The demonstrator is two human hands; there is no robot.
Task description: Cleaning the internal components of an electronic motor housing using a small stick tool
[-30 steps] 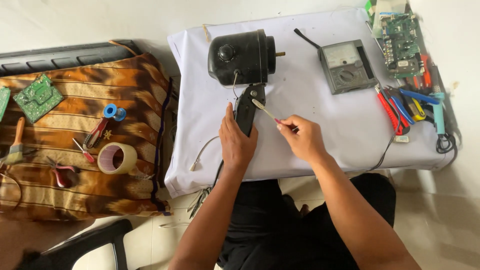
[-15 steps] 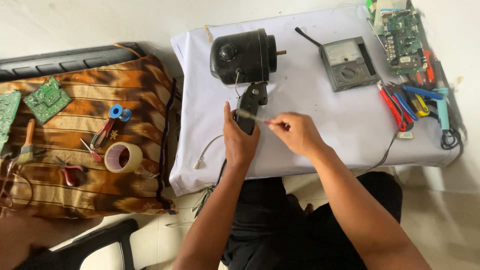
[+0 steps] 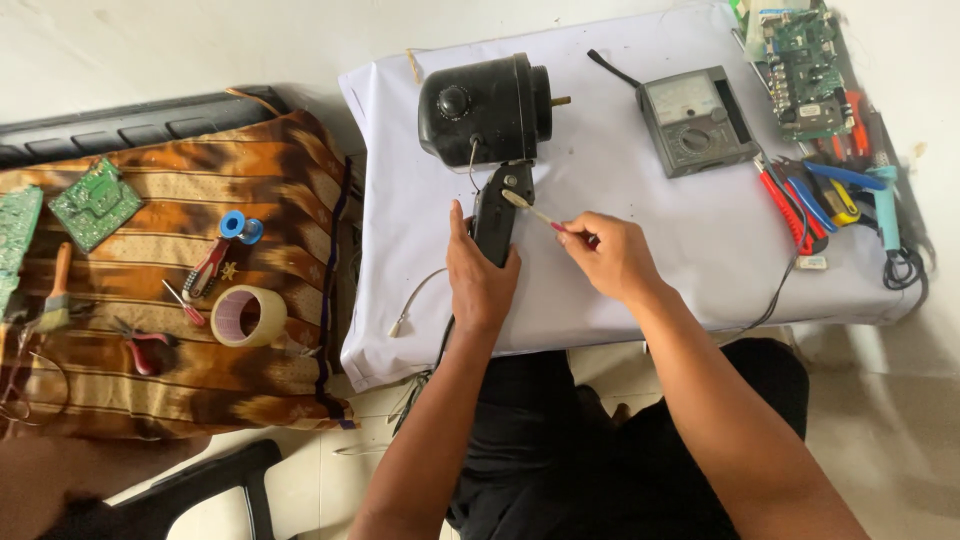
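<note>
A grey multimeter (image 3: pixel 693 120) lies beside a green circuit board (image 3: pixel 806 75).

The right hand (image 3: pixel 612 258) is sliding along the white-covered table (image 3: pixel 640 260), away from the body and closer to the black motor (image 3: pixel 487 108) than a second ago. The thin red-handled tool (image 3: pixel 545 216) in its grip is now lying flatter, its pale tip touching the upper end of the black bracket (image 3: pixel 497 208) instead of hovering beside it. The left hand (image 3: pixel 478 272) is sitting slightly lower on that bracket.
</note>
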